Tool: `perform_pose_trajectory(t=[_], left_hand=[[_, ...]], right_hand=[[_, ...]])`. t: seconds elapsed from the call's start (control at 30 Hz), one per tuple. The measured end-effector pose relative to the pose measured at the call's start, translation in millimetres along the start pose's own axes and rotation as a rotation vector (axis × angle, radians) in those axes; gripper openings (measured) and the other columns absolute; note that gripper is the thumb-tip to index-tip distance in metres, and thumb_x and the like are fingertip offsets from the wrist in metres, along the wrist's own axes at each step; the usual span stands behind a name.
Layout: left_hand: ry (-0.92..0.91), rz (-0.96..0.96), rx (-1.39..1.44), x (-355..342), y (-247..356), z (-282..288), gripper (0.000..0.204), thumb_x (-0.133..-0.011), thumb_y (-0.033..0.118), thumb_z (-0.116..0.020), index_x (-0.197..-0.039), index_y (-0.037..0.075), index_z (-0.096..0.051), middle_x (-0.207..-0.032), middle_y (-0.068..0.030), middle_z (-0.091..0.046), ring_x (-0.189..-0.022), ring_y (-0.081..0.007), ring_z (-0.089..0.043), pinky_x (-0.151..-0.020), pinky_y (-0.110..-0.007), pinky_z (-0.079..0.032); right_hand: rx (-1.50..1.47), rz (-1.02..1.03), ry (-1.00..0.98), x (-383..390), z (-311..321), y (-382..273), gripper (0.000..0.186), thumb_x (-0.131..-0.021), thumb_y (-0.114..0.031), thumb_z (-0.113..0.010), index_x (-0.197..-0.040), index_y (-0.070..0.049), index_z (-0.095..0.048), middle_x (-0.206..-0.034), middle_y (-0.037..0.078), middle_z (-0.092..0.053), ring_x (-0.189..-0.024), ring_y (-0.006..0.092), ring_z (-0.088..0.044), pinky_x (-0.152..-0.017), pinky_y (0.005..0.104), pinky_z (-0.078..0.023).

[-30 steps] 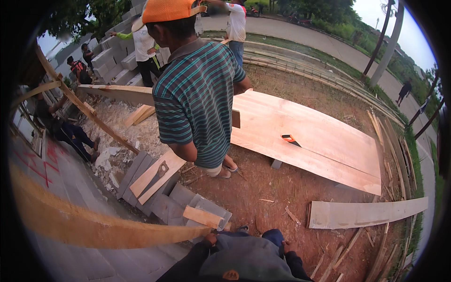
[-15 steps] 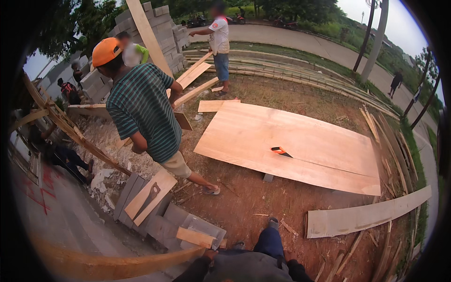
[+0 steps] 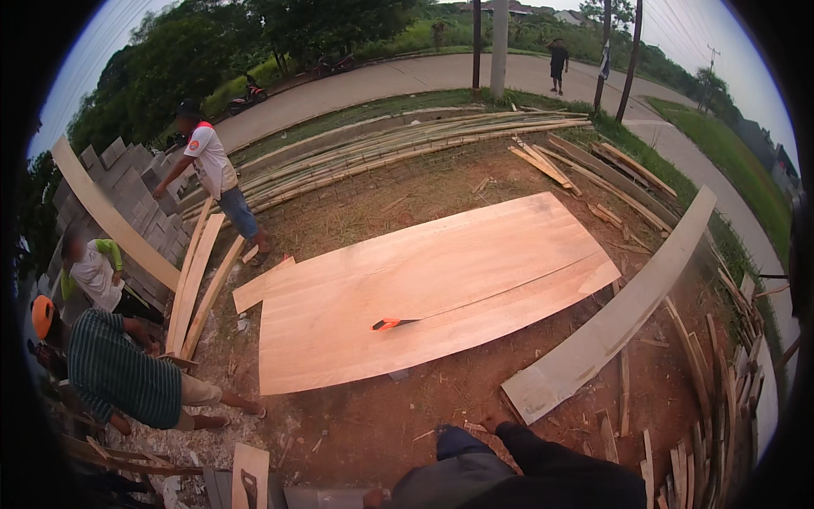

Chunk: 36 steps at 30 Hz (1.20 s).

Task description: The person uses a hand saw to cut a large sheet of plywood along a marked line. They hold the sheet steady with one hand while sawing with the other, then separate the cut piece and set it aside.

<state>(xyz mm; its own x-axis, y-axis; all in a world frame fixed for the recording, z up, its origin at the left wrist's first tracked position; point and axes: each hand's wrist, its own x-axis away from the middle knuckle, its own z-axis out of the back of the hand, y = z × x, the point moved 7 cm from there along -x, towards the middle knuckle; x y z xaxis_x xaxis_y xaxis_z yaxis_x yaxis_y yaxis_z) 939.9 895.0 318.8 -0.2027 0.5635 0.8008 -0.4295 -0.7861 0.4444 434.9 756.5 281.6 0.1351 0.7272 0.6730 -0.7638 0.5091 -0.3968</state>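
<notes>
My right hand reaches forward over the red soil from a dark sleeve, its fingers apart and nothing visible in them. It is nearest to the end of a long grey board. My left hand is low at the bottom edge beside my body; its fingers are too small and cut off to read. Ahead lies a large plywood sheet, raised slightly off the ground. A handsaw with an orange and black handle sits at the end of a long cut line in it, out of reach of both hands.
A second saw lies on a board at the lower left. A person in a striped shirt stands left; another in white stands beyond, near leaning planks. Bamboo poles line the back, and scrap wood lies right.
My view has swung to the right, so the plywood and people appear further left. My right arm has stretched forward from beside my body. The handsaw stays in the sheet.
</notes>
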Motion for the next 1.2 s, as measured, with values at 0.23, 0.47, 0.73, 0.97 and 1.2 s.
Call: perform_pose_trajectory(t=[0.23,0.47,0.73,0.97,1.2], left_hand=[[0.144,-0.084,0.027,29.6,110.3,5.0,0.062,-0.102,0.050,-0.042,-0.120,-0.004,-0.065,-0.121,-0.0244,-0.066,-0.112,-0.0349,-0.063,-0.097,-0.046,-0.045],[0.349,-0.046,0.140,20.1,75.9,25.4,0.061,-0.100,0.054,-0.041,-0.129,0.004,-0.063,-0.127,-0.0235,-0.064,-0.121,-0.0414,-0.059,-0.101,-0.046,-0.043],[0.285,0.139,0.320,55.1,-25.5,7.0,0.053,-0.103,0.047,-0.039,-0.131,0.007,-0.061,-0.130,-0.0255,-0.061,-0.123,-0.0401,-0.057,-0.103,-0.044,-0.043],[0.344,0.050,0.383,23.1,-81.0,24.2,0.049,-0.103,0.044,-0.040,-0.126,0.007,-0.062,-0.121,-0.0253,-0.065,-0.112,-0.0398,-0.062,-0.097,-0.046,-0.046],[0.506,-0.183,0.143,-4.0,-124.3,129.4,0.047,-0.103,0.043,-0.042,-0.122,0.006,-0.063,-0.114,-0.0240,-0.068,-0.103,-0.0384,-0.067,-0.092,-0.046,-0.049]], right_hand=[[0.135,0.077,0.078,-64.4,104.0,-72.9,0.053,-0.090,-0.049,-0.061,-0.116,-0.005,-0.073,-0.117,0.021,-0.070,-0.111,0.0365,-0.066,-0.098,0.0428,-0.050],[-0.187,0.299,0.095,-116.0,72.8,-75.8,0.039,-0.093,-0.033,-0.064,-0.105,0.003,-0.073,-0.079,0.014,-0.071,-0.068,0.0207,-0.068,-0.063,0.0372,-0.054],[0.514,0.252,-0.358,-67.5,-30.8,-136.4,0.034,-0.095,-0.032,-0.061,-0.113,-0.004,-0.071,-0.090,0.013,-0.073,-0.076,0.0242,-0.071,-0.070,0.0417,-0.057],[1.047,0.619,-0.472,-111.8,-62.5,-213.4,0.038,-0.098,-0.032,-0.058,-0.123,-0.006,-0.067,-0.104,0.014,-0.073,-0.084,0.0256,-0.073,-0.076,0.0437,-0.059],[0.275,0.479,-0.077,-144.8,-56.6,-429.9,0.041,-0.089,-0.037,-0.066,-0.107,-0.002,-0.075,-0.095,0.017,-0.075,-0.088,0.0273,-0.072,-0.084,0.0382,-0.055]])
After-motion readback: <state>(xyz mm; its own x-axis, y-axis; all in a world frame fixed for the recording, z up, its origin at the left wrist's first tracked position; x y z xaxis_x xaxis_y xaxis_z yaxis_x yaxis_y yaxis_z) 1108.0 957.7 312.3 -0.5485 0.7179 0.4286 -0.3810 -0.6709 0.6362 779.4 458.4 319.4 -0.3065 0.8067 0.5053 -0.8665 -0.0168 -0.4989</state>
